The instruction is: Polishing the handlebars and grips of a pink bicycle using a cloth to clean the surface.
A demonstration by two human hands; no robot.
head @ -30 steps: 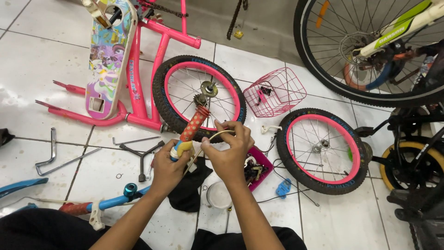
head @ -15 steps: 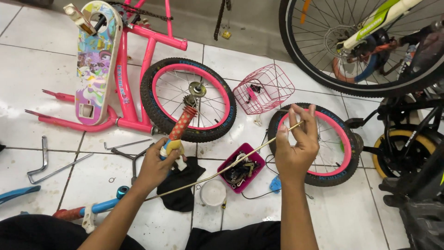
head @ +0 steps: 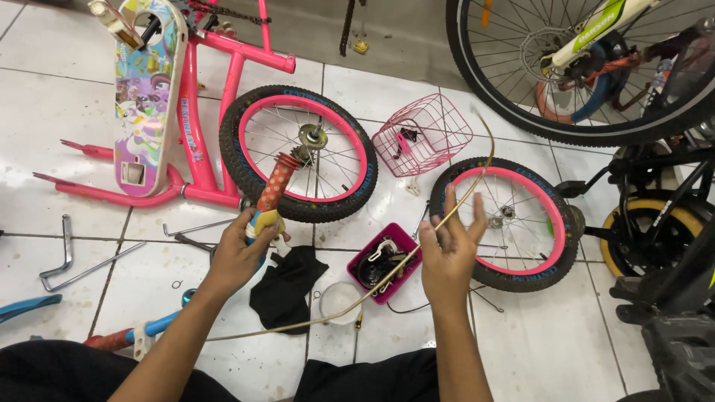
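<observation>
The light is bright and even from above, with soft glare on the white floor tiles (head: 45, 112); edges bend slightly.

Two small pink-rimmed, black-tyred bicycle wheels lie flat on the tiles, one (head: 298, 152) just beyond the left hand's (head: 240, 257) grip, one (head: 505, 222) beside the right hand (head: 447, 257). One pink wire basket (head: 422, 135) sits between them, and one pink plastic parts tray (head: 383, 262) lies between the two hands. Two bent metal hex keys (head: 67, 260) lie left of the grip.
</observation>
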